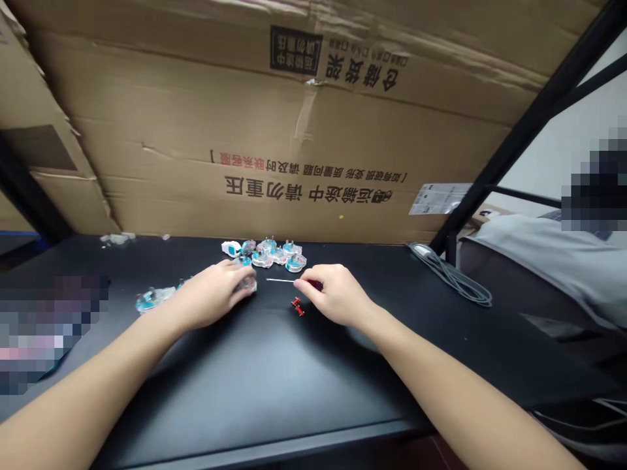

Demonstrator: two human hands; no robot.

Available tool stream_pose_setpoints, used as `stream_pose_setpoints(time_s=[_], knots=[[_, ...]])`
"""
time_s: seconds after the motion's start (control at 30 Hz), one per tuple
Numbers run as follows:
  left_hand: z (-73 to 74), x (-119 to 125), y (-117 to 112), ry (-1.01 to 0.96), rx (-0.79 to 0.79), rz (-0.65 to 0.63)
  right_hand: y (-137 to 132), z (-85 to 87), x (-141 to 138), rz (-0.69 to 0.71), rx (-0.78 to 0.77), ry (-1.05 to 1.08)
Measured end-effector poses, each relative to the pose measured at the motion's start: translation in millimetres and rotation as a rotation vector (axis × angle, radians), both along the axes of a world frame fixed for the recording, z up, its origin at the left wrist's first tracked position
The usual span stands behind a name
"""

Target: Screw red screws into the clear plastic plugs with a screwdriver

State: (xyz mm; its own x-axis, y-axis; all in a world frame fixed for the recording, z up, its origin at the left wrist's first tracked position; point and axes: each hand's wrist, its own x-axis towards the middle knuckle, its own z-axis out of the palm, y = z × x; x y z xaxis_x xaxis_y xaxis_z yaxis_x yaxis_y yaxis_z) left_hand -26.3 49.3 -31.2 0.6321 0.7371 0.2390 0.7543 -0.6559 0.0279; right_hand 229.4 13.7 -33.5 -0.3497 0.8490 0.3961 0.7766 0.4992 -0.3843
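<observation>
My left hand (213, 294) is closed round a clear-and-blue plug (249, 284), mostly hidden by the fingers, just above the black tabletop. A thin screwdriver (280, 281) is pinched in my right hand (336, 290); its shaft points left toward that plug, and the fingers cover the handle. Below the shaft lie small red parts (297, 307). Behind the left hand sits a cluster of blue-and-white plugs (295, 262) with clear covers and metal prongs. More such plugs (151, 299) lie left of the left wrist, partly hidden by it.
Printed cardboard (274, 124) walls off the back of the black table (274, 391). A coiled grey cable (453, 277) lies at the right, near a black metal frame. Clear plastic bits (117, 239) lie at the back left. Another person (529, 254) is at far right.
</observation>
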Motion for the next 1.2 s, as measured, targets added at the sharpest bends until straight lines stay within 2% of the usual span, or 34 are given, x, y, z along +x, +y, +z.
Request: stream_pose_setpoints(time_s=[0.13,0.27,0.33,0.47,0.53,0.67,1.07,1.13,1.2], knots=[[4.9,4.5,-6.4,-0.359,-0.130,-0.056,-0.6,1.3,1.7,0.012,0.086,0.047],[11.3,10.4,-12.4,-0.604,-0.193,-0.023,-0.1,5.8,6.5,-0.105,0.115,-0.043],[13.0,12.6,-15.6,-0.742,-0.249,-0.015,-1.4,9.5,8.4,-0.123,0.143,-0.005],[14.6,18.2,-25.8,-1.051,-0.430,-0.147,-11.6,17.6,5.7,0.036,0.319,0.260],[15.6,21.4,-32.1,-1.126,-0.470,-0.198,-18.8,20.4,1.9,0.098,0.404,0.302],[18.4,24.8,-41.3,-1.147,-0.546,-0.235,-27.9,22.2,-4.0,0.153,0.468,0.302],[22.3,26.7,-46.8,-1.079,-0.544,-0.236,-28.9,23.7,-4.0,0.121,0.404,0.324],[23.4,24.7,-45.6,-1.031,-0.511,-0.229,-28.3,24.8,-2.6,0.115,0.389,0.313],[25.9,19.3,-42.7,-0.895,-0.380,-0.216,-26.6,26.4,-0.3,0.108,0.313,0.289]])
